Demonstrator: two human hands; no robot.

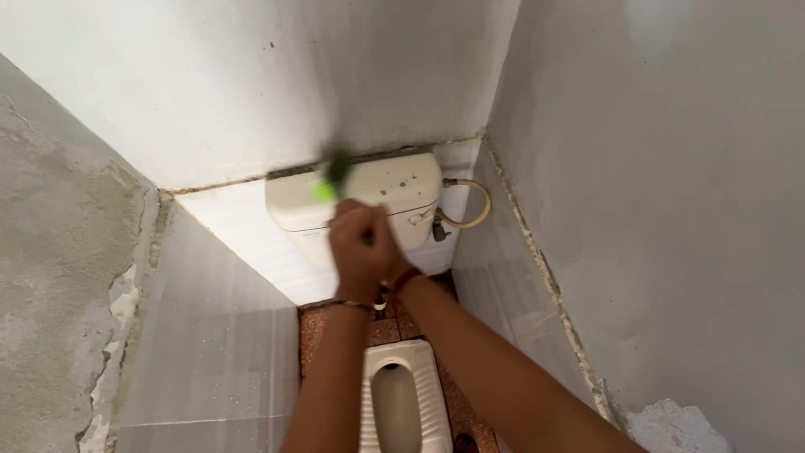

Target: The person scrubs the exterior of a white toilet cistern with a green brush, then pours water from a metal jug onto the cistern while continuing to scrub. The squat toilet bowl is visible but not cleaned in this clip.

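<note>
My left hand (352,252) and my right hand (392,256) are clasped together in front of me, both closed around the thin handle of a brush. The brush head (335,178), dark with a bright green patch, is motion-blurred and lies against the top left of a cream wall-mounted cistern (394,189). The cistern lid carries dark specks. My left wrist wears a thin bangle and my right wrist a red thread. The handle is mostly hidden inside my hands.
A white squat toilet pan (402,403) lies in the brown speckled floor below my arms. A beige hose (474,210) loops from the cistern to a dark valve (438,228). White tiles cover the lower walls; rough plaster walls close in left and right.
</note>
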